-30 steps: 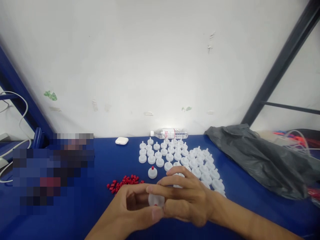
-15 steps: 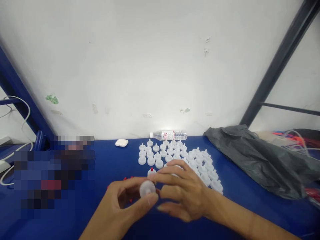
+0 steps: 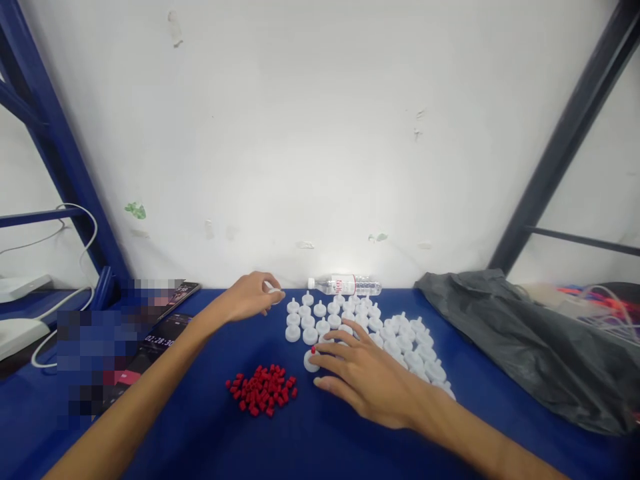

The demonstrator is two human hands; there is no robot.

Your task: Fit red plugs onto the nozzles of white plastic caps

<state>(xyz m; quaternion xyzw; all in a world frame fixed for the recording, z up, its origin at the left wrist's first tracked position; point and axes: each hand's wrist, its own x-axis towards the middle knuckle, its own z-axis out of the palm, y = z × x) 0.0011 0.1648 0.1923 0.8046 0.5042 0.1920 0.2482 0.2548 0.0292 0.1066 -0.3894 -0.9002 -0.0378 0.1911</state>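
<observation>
At the back of the table, my left hand (image 3: pixel 253 295) is closed on a white nozzle lid (image 3: pixel 273 291); only a sliver of it shows between the fingers. My right hand (image 3: pixel 367 373) is open, fingers spread over the front of the white nozzle lids (image 3: pixel 320 308), which stand spout up in rows. Beside its fingertips stands a lid with a red tip (image 3: pixel 311 361); whether they touch it I cannot tell. Between my arms lies a loose pile of small red caps (image 3: pixel 263 390).
A clear plastic bottle (image 3: pixel 345 285) lies against the wall behind the lids. Dark grey plastic sheeting (image 3: pixel 525 340) covers the right side. Left of my left arm lie phones (image 3: pixel 165 331), partly blurred out, and a white cable (image 3: pixel 93 230).
My left hand has moved from the front centre to the back left with the white lid. My right hand has come away from it. The red caps are now uncovered.
</observation>
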